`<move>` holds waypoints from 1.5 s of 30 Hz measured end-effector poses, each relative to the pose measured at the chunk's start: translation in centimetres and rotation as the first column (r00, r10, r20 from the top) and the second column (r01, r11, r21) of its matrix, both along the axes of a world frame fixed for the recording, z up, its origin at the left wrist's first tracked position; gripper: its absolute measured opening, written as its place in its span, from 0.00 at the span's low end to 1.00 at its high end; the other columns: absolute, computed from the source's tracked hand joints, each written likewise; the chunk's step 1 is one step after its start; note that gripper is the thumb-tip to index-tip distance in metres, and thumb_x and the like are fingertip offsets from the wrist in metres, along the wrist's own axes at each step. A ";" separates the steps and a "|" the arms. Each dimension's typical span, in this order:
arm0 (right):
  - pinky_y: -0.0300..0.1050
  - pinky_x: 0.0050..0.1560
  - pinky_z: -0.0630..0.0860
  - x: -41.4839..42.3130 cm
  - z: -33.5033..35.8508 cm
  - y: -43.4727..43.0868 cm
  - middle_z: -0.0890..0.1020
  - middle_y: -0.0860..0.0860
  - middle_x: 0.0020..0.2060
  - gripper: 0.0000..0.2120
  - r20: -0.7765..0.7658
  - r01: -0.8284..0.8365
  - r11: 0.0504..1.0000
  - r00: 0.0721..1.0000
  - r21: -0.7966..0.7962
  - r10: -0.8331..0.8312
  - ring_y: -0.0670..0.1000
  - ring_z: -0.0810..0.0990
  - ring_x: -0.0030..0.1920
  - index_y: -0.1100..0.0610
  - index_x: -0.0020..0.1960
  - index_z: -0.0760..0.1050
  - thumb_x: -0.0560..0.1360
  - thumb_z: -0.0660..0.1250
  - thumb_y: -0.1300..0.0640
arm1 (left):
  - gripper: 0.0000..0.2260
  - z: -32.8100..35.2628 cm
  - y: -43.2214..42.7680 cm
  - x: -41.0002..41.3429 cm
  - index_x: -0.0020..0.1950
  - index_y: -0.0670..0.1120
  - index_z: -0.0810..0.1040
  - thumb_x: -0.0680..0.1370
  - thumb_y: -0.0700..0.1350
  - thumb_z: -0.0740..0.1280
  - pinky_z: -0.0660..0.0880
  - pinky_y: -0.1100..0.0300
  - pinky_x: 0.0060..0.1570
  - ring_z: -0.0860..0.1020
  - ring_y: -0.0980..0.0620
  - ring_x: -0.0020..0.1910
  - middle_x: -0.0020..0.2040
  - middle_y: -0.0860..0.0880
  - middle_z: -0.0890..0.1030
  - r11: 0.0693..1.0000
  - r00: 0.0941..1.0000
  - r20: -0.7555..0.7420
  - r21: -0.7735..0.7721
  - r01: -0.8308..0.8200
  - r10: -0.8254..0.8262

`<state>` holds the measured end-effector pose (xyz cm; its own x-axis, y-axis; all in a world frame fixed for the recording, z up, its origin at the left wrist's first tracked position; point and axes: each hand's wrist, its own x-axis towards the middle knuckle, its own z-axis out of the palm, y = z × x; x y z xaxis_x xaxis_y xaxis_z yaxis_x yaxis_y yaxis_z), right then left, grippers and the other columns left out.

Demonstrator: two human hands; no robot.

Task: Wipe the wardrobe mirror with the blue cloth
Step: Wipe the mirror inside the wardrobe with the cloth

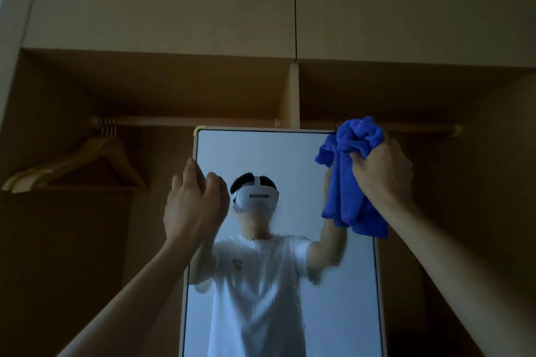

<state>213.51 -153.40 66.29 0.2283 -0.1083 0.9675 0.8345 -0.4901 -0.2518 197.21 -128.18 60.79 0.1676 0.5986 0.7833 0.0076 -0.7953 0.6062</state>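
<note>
Overhead, right hand [383, 174] clenching plush blue cloth [348, 206], left hand [194, 206] gripping glossy mirror [261, 153] edge

The one view sits on the person's head, close in front of an open wardrobe [66, 240], and faces it tilted upward: cupboard doors [174, 0] fill the upper part of the frame, and the hanging rail [179, 121] crosses the middle. The mirror [269, 151] fills the lower centre, nearly square-on, showing the headset [256, 196] just left of centre. Both forearms [139, 290] enter from the lower corners.
</note>
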 end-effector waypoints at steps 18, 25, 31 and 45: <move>0.42 0.43 0.73 -11.1 -2.3 16.4 0.77 0.53 0.49 0.18 0.105 -0.107 0.963 0.985 -0.248 0.136 0.52 0.78 0.47 0.56 0.64 0.72 0.78 0.67 0.48 | 0.27 -3.5 1.1 -2.7 0.75 0.58 0.70 0.76 0.58 0.52 0.70 0.47 0.69 0.73 0.54 0.65 0.70 0.53 0.75 0.926 0.930 0.162 -0.135 0.351 -0.329; 0.43 0.41 0.71 -13.0 -3.7 19.2 0.78 0.54 0.51 0.18 0.132 -0.104 0.929 0.978 -0.355 0.160 0.54 0.80 0.48 0.56 0.65 0.71 0.79 0.66 0.49 | 0.24 -4.9 1.7 -3.0 0.48 0.50 0.78 0.85 0.61 0.48 0.78 0.41 0.55 0.81 0.46 0.49 0.45 0.49 0.83 0.900 0.913 0.187 -0.184 0.396 -0.364; 0.46 0.37 0.67 -12.0 -1.6 15.5 0.73 0.51 0.44 0.14 0.253 0.073 0.872 0.966 -0.484 0.059 0.53 0.76 0.42 0.53 0.61 0.72 0.78 0.67 0.50 | 0.19 -6.3 1.7 -3.4 0.47 0.74 0.76 0.77 0.72 0.46 0.77 0.39 0.60 0.82 0.48 0.54 0.47 0.52 0.84 0.871 0.883 0.154 -0.160 0.465 -0.443; 0.50 0.43 0.66 -11.7 -4.7 15.4 0.77 0.53 0.45 0.12 0.496 0.286 0.731 0.864 -0.620 0.083 0.55 0.72 0.45 0.54 0.56 0.77 0.73 0.69 0.59 | 0.30 -7.9 2.3 -3.2 0.56 0.56 0.81 0.84 0.65 0.42 0.78 0.47 0.59 0.83 0.49 0.51 0.48 0.49 0.85 0.859 0.883 0.193 -0.216 0.463 -0.428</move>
